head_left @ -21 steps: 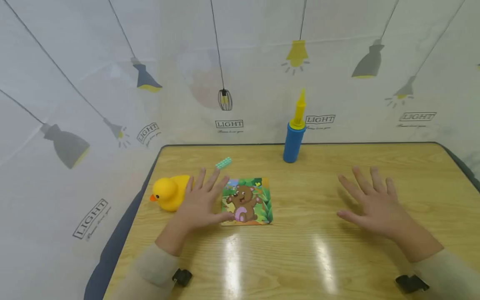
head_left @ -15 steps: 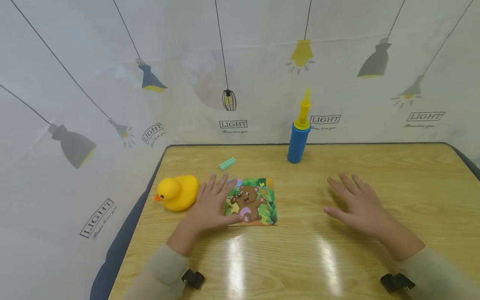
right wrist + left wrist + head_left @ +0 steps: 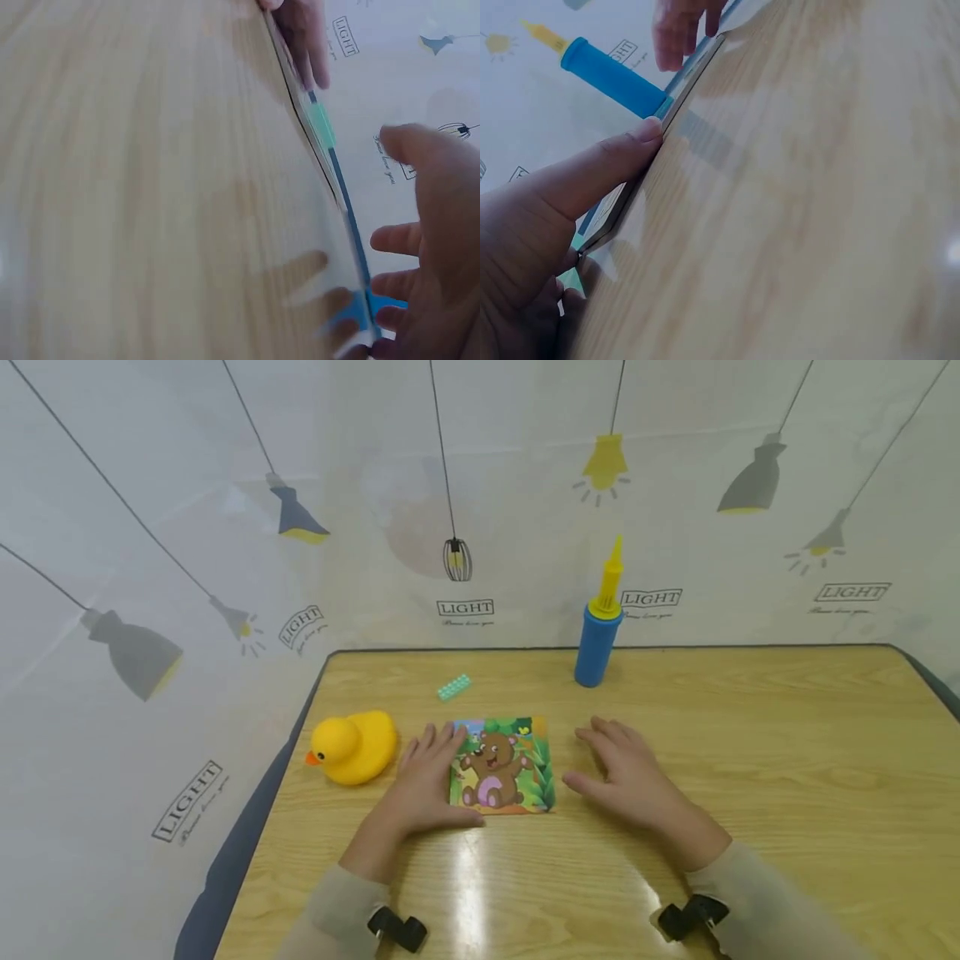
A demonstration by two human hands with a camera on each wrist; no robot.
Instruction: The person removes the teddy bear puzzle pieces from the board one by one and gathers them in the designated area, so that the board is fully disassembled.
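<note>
In the head view a thin square board with a cartoon bear picture (image 3: 495, 768) lies flat on the wooden table. My left hand (image 3: 423, 789) rests at its left edge, palm down, fingers fairly straight and thumb along the near left corner. The left wrist view has that thumb (image 3: 592, 169) touching the board's near edge. My right hand (image 3: 626, 777) hovers just right of the board, apart from it, holding nothing. Its fingers (image 3: 397, 240) are slightly bent and spread in the right wrist view.
A yellow rubber duck (image 3: 356, 747) sits left of my left hand. Behind the board lies a mint-green toy brick (image 3: 453, 687). A blue and yellow hand pump (image 3: 596, 639) stands upright near the table's back edge, before a lamp-printed sheet (image 3: 525, 510).
My right hand has moved left across the table, close to the board's right side. My left hand has lowered slightly to the board's left edge, its thumb now off the picture.
</note>
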